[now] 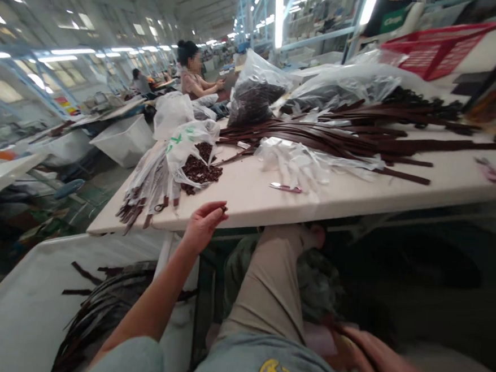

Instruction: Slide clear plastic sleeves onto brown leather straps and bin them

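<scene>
At the front edge of the table, my left hand (205,224) pinches a small dark brown piece (224,209) between thumb and fingertips. Just beyond it, a heap of similar-looking small brown pieces (201,171) spills from a clear plastic bag (192,139) with a green mark. Low on the right, beside my lap, my right hand (388,363) is smeared by motion. A pale pinkish thing and something brown show by its fingers; whether it grips them I cannot make out.
Long dark brown straps (341,130) lie across the table (246,208), with plastic-wrapped strips (146,187) at left. Pink-handled snips (286,187) rest near the front edge. A red basket (440,49) stands behind. Below left, a white bin (23,300) holds straps. A person (196,80) sits farther back.
</scene>
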Tool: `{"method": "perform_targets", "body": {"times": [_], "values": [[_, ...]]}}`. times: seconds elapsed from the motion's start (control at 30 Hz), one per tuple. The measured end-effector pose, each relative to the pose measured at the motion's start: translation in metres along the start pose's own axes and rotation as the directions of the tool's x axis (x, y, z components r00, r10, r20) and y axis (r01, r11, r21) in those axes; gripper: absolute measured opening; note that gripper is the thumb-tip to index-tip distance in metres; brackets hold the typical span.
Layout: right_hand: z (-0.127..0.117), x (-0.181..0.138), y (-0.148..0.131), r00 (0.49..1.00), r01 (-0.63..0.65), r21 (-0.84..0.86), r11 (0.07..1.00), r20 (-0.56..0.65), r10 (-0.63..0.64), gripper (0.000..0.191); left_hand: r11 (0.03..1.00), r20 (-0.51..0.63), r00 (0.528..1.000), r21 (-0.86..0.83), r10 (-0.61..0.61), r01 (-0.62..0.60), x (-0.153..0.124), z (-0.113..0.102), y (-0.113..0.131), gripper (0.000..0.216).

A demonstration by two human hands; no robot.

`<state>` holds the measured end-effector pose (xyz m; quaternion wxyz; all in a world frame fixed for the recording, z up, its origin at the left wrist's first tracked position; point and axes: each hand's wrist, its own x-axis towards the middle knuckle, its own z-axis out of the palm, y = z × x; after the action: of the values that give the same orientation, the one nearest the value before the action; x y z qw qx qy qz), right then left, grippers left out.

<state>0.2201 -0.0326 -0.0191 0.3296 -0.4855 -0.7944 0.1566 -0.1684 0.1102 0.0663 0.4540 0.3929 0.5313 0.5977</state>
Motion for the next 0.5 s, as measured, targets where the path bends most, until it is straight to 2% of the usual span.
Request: {"method": "perform_targets", "body": {"times": [0.1, 0.17, 0.27, 0.4, 0.5], "values": [[-0.021, 0.022, -0.029, 0.997, -0.072, -0.022, 0.997, -0.031, 0.071, 0.027, 0.944, 0.145, 0.971, -0.242, -0.192, 0.223, -0.044, 0.049, -0.016, 0.036], [-0.031, 0.034, -0.042, 0.996, -0.083, -0.013, 0.996, -0.034, 0.082, 0.025, 0.878, 0.267, 0.916, -0.298, -0.299, 0.373, -0.069, 0.073, -0.023, 0.034], [-0.043, 0.046, -0.055, 0.997, -0.070, -0.015, 0.997, -0.035, 0.070, 0.021, 0.772, 0.401, 0.821, -0.329, -0.407, 0.544, -0.096, 0.098, -0.032, 0.035], [-0.048, 0.056, -0.071, 0.999, -0.032, -0.033, 0.999, -0.041, 0.030, 0.022, 0.701, 0.486, 0.744, -0.317, -0.458, 0.639, -0.116, 0.117, -0.037, 0.034], [-0.044, 0.059, -0.078, 0.999, -0.018, -0.004, 1.000, -0.034, 0.018, 0.025, 0.726, 0.500, 0.746, -0.292, -0.439, 0.623, -0.127, 0.126, -0.036, 0.029]]}}
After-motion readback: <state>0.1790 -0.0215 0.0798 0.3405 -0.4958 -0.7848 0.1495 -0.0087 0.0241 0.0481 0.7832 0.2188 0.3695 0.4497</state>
